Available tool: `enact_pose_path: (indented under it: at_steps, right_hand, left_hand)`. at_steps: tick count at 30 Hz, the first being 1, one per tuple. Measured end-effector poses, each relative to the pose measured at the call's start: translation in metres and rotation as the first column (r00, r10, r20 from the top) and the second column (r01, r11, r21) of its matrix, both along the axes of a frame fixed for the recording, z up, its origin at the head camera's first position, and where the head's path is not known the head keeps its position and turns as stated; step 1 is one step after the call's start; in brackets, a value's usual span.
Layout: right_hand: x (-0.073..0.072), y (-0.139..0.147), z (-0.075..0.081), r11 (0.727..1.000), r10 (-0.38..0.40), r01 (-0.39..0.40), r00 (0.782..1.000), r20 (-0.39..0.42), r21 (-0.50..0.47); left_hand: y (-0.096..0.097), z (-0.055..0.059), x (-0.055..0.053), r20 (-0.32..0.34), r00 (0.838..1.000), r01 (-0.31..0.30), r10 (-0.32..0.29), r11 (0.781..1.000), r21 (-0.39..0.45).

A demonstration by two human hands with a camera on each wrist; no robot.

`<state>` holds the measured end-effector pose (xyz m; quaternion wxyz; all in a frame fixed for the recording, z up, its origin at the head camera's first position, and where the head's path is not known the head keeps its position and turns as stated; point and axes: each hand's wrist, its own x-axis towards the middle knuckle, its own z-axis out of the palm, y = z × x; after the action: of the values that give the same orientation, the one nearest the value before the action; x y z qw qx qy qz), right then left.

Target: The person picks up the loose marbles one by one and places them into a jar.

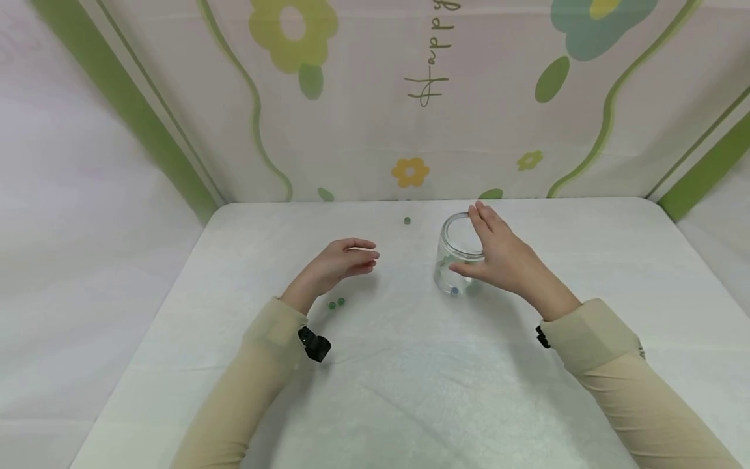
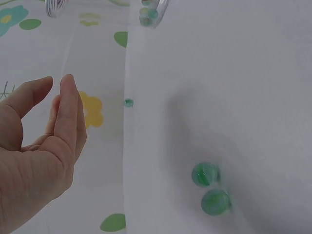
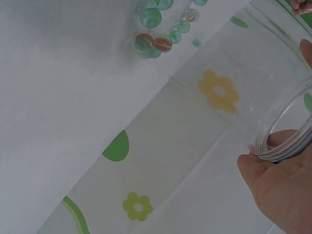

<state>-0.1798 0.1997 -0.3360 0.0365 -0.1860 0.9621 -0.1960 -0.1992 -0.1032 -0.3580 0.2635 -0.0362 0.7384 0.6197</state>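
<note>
My right hand [image 1: 506,257] holds a clear jar [image 1: 442,260] near its rim, with the thumb across the front and the fingers along the far right side. Several marbles [image 3: 150,18], green and red-streaked, lie in the jar's bottom. My left hand [image 1: 342,264] hovers over the table left of the jar, fingers extended and nothing between them and the thumb. Two green marbles [image 2: 215,202] lie on the cloth below that wrist. Another small green marble [image 1: 407,221] sits near the table's back edge, between the hands.
A white cloth [image 1: 410,391] covers the table. Behind its back edge [image 1: 351,202] hangs a pale curtain with flowers, leaves and lettering [image 1: 433,58]. Each wrist wears a small black camera, such as the left camera [image 1: 314,345].
</note>
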Motion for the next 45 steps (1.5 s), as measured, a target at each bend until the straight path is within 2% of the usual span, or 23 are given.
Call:
enact_pose_path:
  at_steps: [8, 25, 35, 45]
  right_hand:
    - [0.000, -0.001, 0.000, 1.000, 0.004, -0.004, 1.000, -0.015, 0.001]
    - [0.000, -0.001, -0.001, 1.000, 0.000, 0.000, 1.000, 0.010, 0.010]
    - [0.000, 0.000, 0.000, 1.000, -0.001, 0.001, 1.000, 0.000, 0.012]
    - [-0.001, 0.000, 0.000, 1.000, 0.002, -0.002, 1.000, -0.004, 0.016]
  left_hand:
    - [-0.024, -0.008, 0.004, 0.013, 0.999, -0.035, 0.035, 0.999, -0.012]
    - [-0.072, -0.030, 0.016, 0.033, 0.999, 0.031, -0.025, 0.983, -0.184]
    - [-0.086, -0.038, 0.023, 0.028, 0.996, 0.084, -0.079, 0.951, -0.298]
    - [-0.088, -0.042, 0.029, 0.031, 0.987, 0.162, -0.160, 0.945, -0.283]
